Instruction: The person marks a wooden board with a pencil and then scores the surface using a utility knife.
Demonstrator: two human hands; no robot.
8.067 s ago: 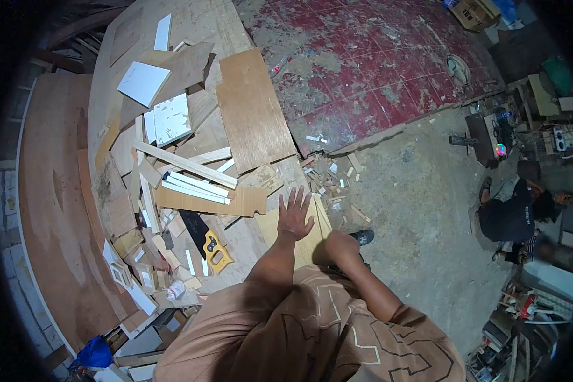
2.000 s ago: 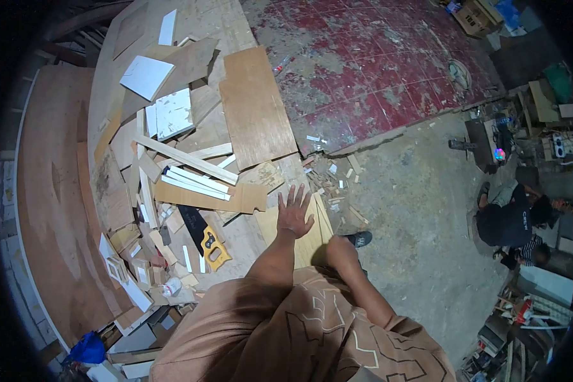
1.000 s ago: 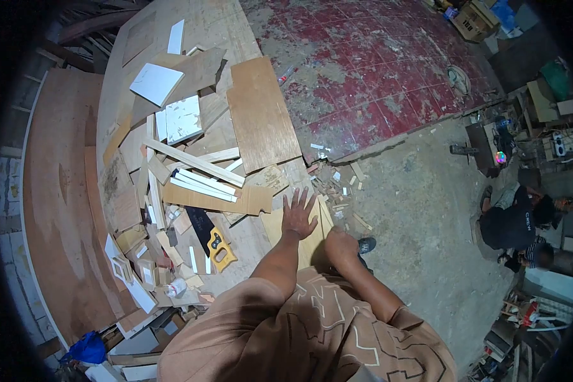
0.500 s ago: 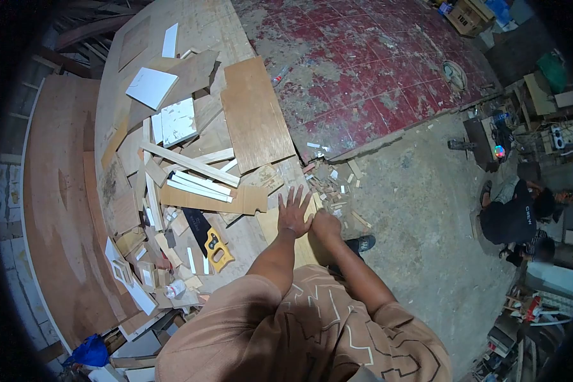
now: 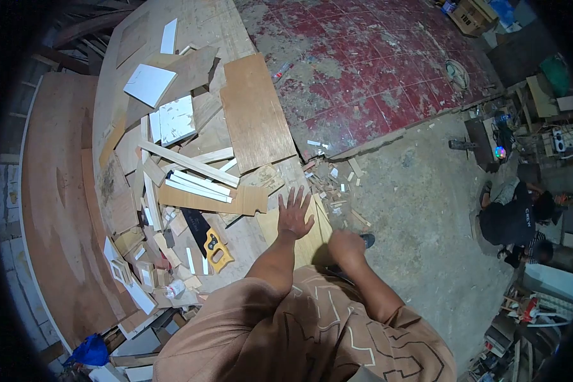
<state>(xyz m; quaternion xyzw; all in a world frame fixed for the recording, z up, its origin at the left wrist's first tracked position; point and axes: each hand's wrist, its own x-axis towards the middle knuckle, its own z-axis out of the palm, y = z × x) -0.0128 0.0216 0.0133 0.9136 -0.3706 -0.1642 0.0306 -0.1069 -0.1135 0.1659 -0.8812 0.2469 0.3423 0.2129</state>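
My left hand [image 5: 293, 216] lies flat with fingers spread on a pale, thin wooden board [image 5: 307, 249] at the worktable's right edge. A dark line runs along the board near its right side. Just right of that edge my right hand [image 5: 347, 248] is closed in a fist; whatever it may hold is hidden from me. Left of my left forearm rests a handsaw [image 5: 209, 243] with a black blade and yellow handle. Beyond the saw lies a notched brown strip [image 5: 242, 200] with white-faced sticks [image 5: 200, 186] on it.
A larger plywood sheet [image 5: 256, 111] and white panels [image 5: 151, 85] lie farther up the table. Offcuts litter the concrete floor [image 5: 414, 210] beside a raised red tiled platform [image 5: 363, 63]. At the right, a person in a dark shirt [image 5: 506, 219] sits low.
My right hand has moved right and toward me, away from my left hand, uncovering more of the board's edge. My left hand stays pressed in place, its thumb now more visible.
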